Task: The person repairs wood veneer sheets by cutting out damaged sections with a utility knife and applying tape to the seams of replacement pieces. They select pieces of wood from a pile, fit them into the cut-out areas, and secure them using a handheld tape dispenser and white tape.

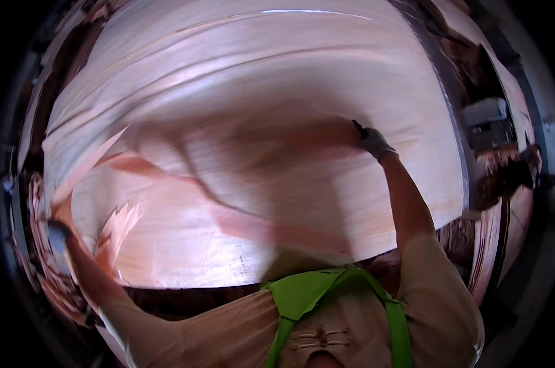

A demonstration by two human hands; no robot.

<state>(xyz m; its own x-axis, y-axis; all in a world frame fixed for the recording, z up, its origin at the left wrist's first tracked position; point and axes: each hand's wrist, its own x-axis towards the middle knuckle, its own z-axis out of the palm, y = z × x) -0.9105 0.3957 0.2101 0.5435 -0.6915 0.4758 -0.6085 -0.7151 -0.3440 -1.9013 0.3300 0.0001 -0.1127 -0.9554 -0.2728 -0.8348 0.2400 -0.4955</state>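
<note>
A broad, pale wood veneer sheet (375,80) spreads in front of me, with long ripples across its far part. At the far left, my left hand (58,235), in a grey glove and blurred, is closed on a torn veneer strip (84,172). Another jagged veneer scrap (119,232) lies beside my left forearm. My right hand (375,142), gloved in light grey, reaches over the sheet at right of centre. Its fingers are closed around something dark that I cannot make out. Blurred reddish strips (247,226) trail across the near half of the sheet.
Broken veneer scraps (53,288) are heaped at the left beyond the sheet's edge. On the right, past a dark border (440,67), stand a grey box-shaped object (487,122) and more brown scraps. A dark gap runs along the near edge, close to my green apron (302,294).
</note>
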